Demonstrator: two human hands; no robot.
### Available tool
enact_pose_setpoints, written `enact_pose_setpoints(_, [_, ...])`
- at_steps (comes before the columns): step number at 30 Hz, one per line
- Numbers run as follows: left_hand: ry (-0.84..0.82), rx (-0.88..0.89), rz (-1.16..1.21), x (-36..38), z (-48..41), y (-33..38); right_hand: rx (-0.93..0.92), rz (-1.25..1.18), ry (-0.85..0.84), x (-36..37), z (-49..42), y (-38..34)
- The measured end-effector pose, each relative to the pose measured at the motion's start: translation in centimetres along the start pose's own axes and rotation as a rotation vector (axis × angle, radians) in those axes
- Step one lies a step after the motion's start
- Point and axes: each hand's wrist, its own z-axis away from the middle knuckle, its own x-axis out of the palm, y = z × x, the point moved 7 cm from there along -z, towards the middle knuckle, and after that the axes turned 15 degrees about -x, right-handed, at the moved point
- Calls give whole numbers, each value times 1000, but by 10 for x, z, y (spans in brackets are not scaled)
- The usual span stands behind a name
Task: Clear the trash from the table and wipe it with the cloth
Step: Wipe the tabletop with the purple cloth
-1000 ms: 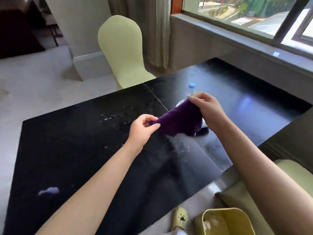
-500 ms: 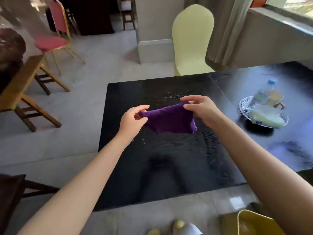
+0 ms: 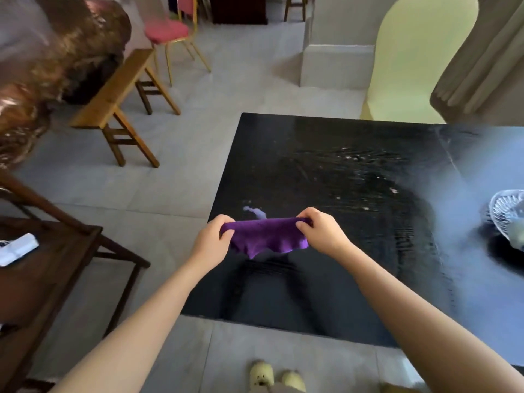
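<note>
Purple cloth lower now, nearer table edge (seemingly airborne), 2 grips pinching corners

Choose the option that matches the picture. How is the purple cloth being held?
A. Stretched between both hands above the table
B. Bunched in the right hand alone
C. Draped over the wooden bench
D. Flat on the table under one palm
A: the left hand and right hand each pinch an end of the purple cloth, which hangs between them above the black table.

Black table: white scrap, crumbs, glass dish.
</note>
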Motion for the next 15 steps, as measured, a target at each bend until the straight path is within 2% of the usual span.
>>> enact_pose_setpoints(5, [-17,-59,17,21,-22,-14,79,-92,21,34,-8,25])
enact_pose_setpoints(10, [-26,-213,60,44,-91,-24,138,-86,45,60,-58,59])
enact_pose_setpoints(12, [5,-271,97,51,-113,-34,89,102,25,68,-81,69])
enact_pose_setpoints(15, [69,-248,-26,68,-112,-63,-212,486,-177,105,-93,61])
